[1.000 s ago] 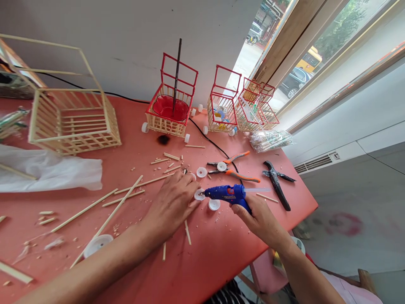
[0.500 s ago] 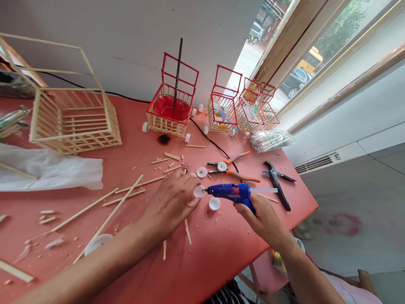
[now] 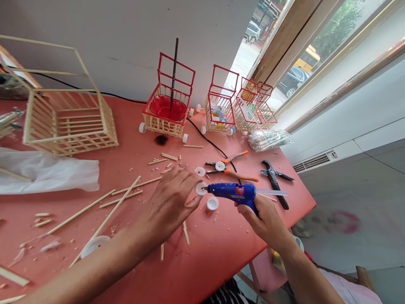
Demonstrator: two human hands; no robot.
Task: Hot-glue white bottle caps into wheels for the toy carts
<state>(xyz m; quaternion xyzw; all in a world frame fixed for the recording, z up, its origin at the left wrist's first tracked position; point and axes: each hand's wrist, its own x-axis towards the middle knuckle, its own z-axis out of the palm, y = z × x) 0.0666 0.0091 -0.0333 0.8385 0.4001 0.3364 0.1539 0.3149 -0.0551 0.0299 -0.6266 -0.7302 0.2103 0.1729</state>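
My left hand (image 3: 172, 202) pinches a small white bottle cap (image 3: 200, 188) between thumb and fingers, lifted a little above the red table (image 3: 205, 249). My right hand (image 3: 265, 219) grips a blue glue gun (image 3: 236, 192) by its handle. The gun's nozzle points left and touches the cap. A clear glue stick pokes out of the gun's back end. Another white cap (image 3: 212, 203) lies on the table just below the nozzle.
Orange-handled pliers (image 3: 232, 169) and black cutters (image 3: 274, 181) lie right of the hands. Two more caps (image 3: 199, 171) lie near the pliers. Stick carts, a red-rimmed one (image 3: 167, 107) and a bare wooden one (image 3: 68, 120), stand at the back. Loose sticks (image 3: 104, 211) and a white lid (image 3: 93, 245) lie left.
My left hand has raised the white cap off the table. The glue gun's nozzle followed it upward and stays against it.
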